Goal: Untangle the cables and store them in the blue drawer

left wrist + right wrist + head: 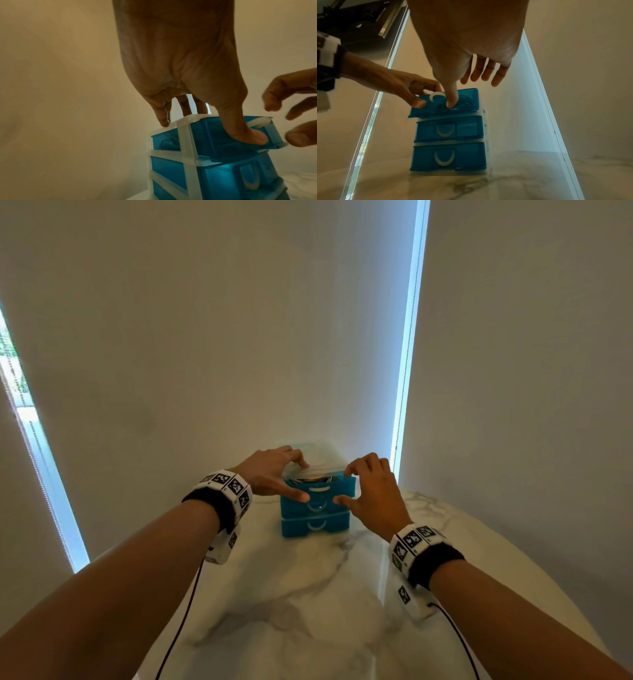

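The step in hand looks like the last one: closing the top drawer of the small blue drawer unit, which stands on the marble counter close to the wall. This drawer sticks out a little from the unit's pale frame, while the 2 drawers below it sit flush. Inside the open gap of the top drawer something dark and coiled shows, probably the cables, but it is too small to be sure.

The left hand has its fingers resting on the top of the unit and its thumb pressed flat on the front of the top drawer; the grip is spread and pinches nothing. The right hand is also spread, with the thumb on the drawer front beside the white handle and the fingers above the unit's top edge.

The next move, I judge, calls for both thumbs to push evenly toward the unit while the fingers hold it steady, so it does not slide back on the counter
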The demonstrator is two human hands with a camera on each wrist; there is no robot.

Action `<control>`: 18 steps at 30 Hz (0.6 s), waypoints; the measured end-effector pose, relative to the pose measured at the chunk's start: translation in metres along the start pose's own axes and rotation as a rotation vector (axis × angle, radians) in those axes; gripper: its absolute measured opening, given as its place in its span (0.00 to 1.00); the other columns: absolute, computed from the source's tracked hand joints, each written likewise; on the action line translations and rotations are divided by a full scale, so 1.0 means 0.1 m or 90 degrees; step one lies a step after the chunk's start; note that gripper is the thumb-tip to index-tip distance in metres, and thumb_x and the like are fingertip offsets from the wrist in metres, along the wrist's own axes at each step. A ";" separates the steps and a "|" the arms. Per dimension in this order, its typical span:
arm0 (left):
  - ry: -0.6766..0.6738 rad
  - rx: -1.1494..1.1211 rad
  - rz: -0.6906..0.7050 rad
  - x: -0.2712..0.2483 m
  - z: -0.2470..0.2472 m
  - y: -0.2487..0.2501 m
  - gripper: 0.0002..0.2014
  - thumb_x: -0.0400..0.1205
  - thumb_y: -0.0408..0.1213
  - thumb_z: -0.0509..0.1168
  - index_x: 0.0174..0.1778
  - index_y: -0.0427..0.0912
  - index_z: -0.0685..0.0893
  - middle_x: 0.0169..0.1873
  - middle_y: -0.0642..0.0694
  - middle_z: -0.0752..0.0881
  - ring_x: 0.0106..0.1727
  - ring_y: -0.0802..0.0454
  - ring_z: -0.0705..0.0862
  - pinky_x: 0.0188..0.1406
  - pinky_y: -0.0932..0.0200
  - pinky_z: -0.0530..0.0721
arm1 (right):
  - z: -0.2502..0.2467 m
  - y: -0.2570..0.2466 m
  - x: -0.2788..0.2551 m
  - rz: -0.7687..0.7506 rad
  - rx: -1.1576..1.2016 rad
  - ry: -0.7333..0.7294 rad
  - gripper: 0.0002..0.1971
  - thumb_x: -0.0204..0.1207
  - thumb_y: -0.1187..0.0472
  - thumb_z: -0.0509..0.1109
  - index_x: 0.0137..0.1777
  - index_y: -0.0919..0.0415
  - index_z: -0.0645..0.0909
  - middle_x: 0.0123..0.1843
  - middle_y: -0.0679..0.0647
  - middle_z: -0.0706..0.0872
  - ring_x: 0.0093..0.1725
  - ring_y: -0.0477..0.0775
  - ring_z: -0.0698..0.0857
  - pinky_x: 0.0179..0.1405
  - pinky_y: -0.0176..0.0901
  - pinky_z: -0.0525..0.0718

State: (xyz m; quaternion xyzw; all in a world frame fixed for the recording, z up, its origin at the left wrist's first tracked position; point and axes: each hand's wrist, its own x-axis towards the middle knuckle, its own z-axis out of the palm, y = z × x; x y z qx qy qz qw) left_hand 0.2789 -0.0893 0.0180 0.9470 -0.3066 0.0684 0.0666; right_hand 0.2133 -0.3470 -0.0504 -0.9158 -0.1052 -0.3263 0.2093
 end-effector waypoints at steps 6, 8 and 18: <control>0.122 0.025 0.018 0.15 0.15 0.01 0.24 0.79 0.53 0.82 0.68 0.54 0.84 0.67 0.55 0.86 0.60 0.47 0.86 0.53 0.54 0.76 | -0.11 0.03 -0.27 0.037 0.080 -0.363 0.14 0.82 0.41 0.78 0.46 0.51 0.89 0.44 0.44 0.91 0.45 0.45 0.90 0.52 0.41 0.87; 0.132 0.000 0.023 0.15 0.21 -0.01 0.23 0.80 0.51 0.81 0.69 0.54 0.84 0.68 0.55 0.86 0.59 0.49 0.86 0.53 0.55 0.75 | -0.09 -0.02 -0.23 0.029 0.018 -0.550 0.20 0.84 0.35 0.73 0.47 0.51 0.93 0.41 0.44 0.94 0.45 0.43 0.91 0.60 0.42 0.86; 0.141 -0.059 -0.039 0.16 0.44 -0.04 0.30 0.87 0.41 0.75 0.82 0.59 0.70 0.85 0.54 0.73 0.81 0.44 0.77 0.64 0.44 0.85 | 0.46 -0.19 0.16 0.110 0.023 -0.443 0.10 0.84 0.46 0.76 0.49 0.52 0.89 0.50 0.49 0.92 0.52 0.53 0.90 0.59 0.44 0.88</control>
